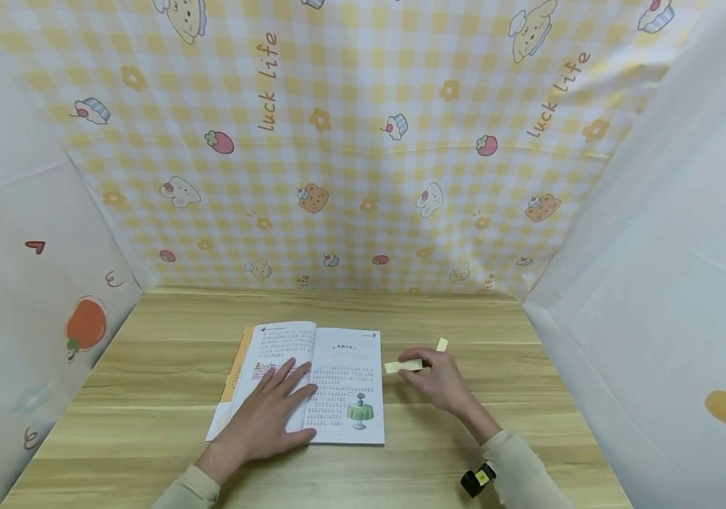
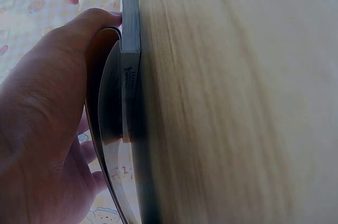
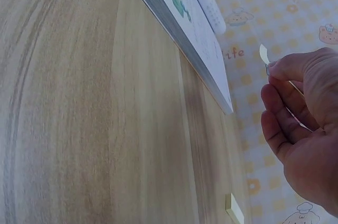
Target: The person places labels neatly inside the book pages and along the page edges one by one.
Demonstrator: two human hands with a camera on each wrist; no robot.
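Observation:
An open book [image 1: 346,353] lies on the table with printed pages up and a green table picture on its right page. My left hand [image 1: 267,417] rests on the left page with its fingers spread, the thumb near the lower middle. In the left wrist view the pages bulge beside that hand. To the right of the book, my right hand [image 1: 439,382] pinches a pale yellow sticky note [image 1: 394,367] between thumb and finger. The note's free end points toward the right page and stands apart from it. Behind that hand lies a small pad of sticky notes [image 3: 234,209].
The wood-grain table [image 1: 165,353] carries the book and the pad. A patterned yellow check curtain [image 1: 350,155] rises at the table's back edge, with white cloth walls [image 1: 668,297] on both sides. A black wrist device [image 1: 478,481] sits at the right sleeve.

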